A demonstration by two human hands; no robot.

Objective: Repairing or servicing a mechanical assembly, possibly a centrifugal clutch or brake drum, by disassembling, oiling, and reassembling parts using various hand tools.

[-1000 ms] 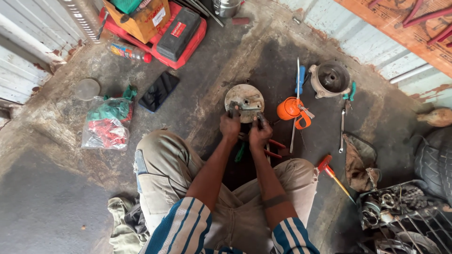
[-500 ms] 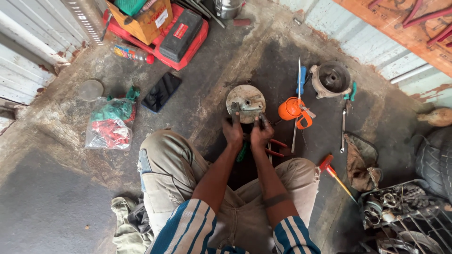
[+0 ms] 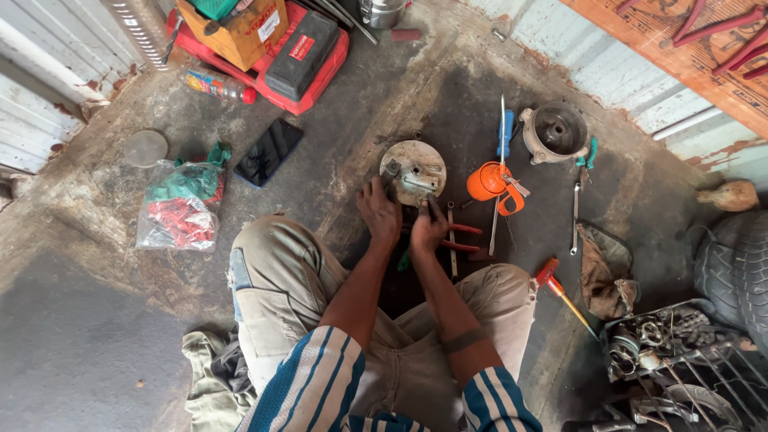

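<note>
A round, grimy metal plate with small parts fixed on it lies on the concrete floor in front of my knees. My left hand grips its near left edge. Just below the plate's near rim, my right hand is closed around a dark slim tool whose tip points at the plate. Red-handled pliers lie on the floor right beside my right hand.
Right of the plate are an orange oil can, a blue-handled screwdriver, a grey metal drum and a spanner. A phone and plastic bag lie left. A red toolbox sits behind, with a tyre far right.
Both hands stay at the round plate and shift only slightly. The head view has drifted a little; nothing on the floor has moved.
</note>
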